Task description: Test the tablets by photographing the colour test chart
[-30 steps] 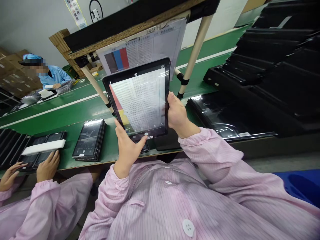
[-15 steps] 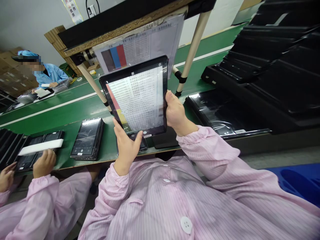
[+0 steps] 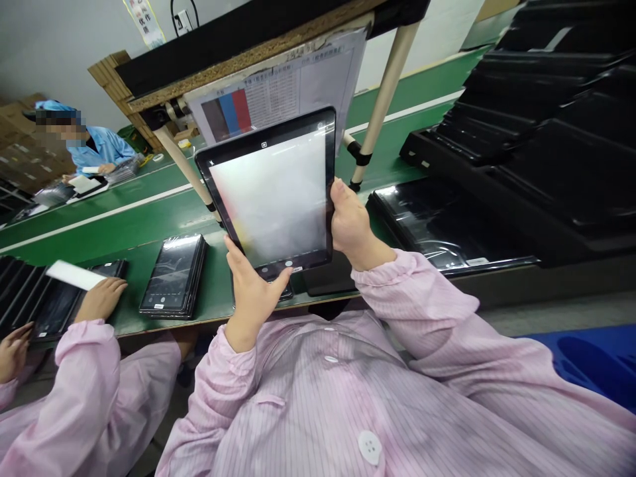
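Note:
A black-framed tablet (image 3: pixel 273 199) is held up and tilted in front of a printed color chart (image 3: pixel 278 93). Its lit screen shows a pale, blurred picture with faint pink and yellow at the left side. My left hand (image 3: pixel 253 285) grips the lower left corner, thumb at the bottom edge by the round on-screen button. Around the right edge my right hand (image 3: pixel 352 218) is closed, thumb up along the frame. Part of another dark device (image 3: pixel 287 291) shows on the bench below the tablet, mostly hidden.
Left of me lies a stack of tablets (image 3: pixel 173 275) on the green bench (image 3: pixel 134 248). A co-worker's hand (image 3: pixel 101 299) holds a white strip (image 3: pixel 74 274) over dark tablets. Black trays (image 3: pixel 546 132) are piled at right, beside wrapped tablets (image 3: pixel 437 225). A pole (image 3: pixel 387 99) supports the shelf.
The tablet's screen went from a sharp view of printed text to a pale blur. My left thumb shifted slightly right. The co-worker's hand and white strip moved.

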{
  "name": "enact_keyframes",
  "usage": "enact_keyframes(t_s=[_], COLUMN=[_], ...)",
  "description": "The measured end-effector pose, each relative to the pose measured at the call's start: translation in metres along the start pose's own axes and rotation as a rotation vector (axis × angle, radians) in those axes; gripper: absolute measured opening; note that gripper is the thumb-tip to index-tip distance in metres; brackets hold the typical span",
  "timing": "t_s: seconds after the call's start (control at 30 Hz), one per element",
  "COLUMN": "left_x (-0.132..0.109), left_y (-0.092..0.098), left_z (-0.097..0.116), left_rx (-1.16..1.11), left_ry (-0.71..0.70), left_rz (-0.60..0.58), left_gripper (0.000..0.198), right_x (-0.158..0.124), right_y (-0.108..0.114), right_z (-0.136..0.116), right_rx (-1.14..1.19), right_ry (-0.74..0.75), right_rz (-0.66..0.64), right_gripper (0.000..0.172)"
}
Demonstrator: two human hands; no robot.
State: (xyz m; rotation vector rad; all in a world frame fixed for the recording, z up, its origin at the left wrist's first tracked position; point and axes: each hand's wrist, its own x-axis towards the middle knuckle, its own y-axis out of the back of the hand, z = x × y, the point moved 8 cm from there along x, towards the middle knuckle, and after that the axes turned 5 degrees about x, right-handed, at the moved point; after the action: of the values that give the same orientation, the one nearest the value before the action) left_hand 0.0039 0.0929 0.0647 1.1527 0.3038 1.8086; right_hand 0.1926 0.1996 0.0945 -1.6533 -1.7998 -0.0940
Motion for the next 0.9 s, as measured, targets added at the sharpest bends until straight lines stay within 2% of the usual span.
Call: enact_keyframes(t_s=[0.27, 0.7, 0.9], left_x=[0.0017, -0.0003, -0.0009], left_y=[-0.0047, -0.0063, -0.0062], left_z=[0.0004, -0.0019, -0.0018], left_rx=[0.021, 0.102, 0.089], left_ry=[0.073, 0.061, 0.085], left_rz=[-0.007, 0.033, 0.025], left_gripper=[0.135, 0.134, 0.141], right_x=[-0.0014, -0.0036, -0.0042], right_y=[0.0007, 0.0012, -0.0025], right_z=[-0.0036, -0.0014, -0.0055], right_rx=[-0.024, -0.100, -0.061], right_ry=[0.004, -0.027, -0.030], right_rz=[0.008, 0.023, -0.010], right_gripper=[0.056, 0.061, 0.061])
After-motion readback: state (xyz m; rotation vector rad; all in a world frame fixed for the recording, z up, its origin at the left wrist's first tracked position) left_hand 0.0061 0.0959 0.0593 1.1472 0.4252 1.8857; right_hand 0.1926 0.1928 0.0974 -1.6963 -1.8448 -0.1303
